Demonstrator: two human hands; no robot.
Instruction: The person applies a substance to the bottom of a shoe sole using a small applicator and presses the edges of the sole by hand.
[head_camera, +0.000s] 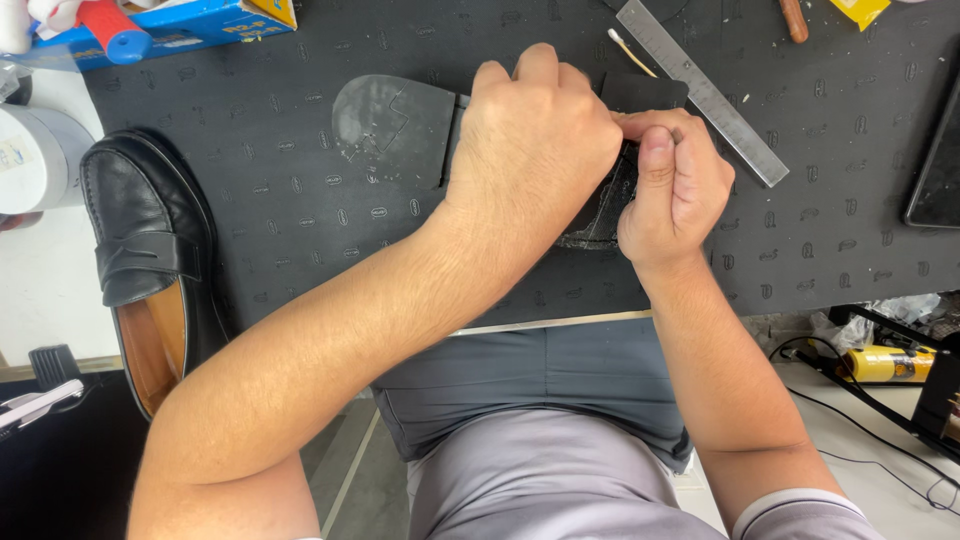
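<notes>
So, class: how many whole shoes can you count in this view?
1. A black loafer lies at the left edge of the black rubber mat. The left hand and right hand cover a sole piece; more could be hidden.

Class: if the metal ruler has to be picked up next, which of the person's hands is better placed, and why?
Probably the right hand: it lies beside the metal ruler, whereas the left hand presses down on the dark sole piece, farther from the ruler.
</notes>
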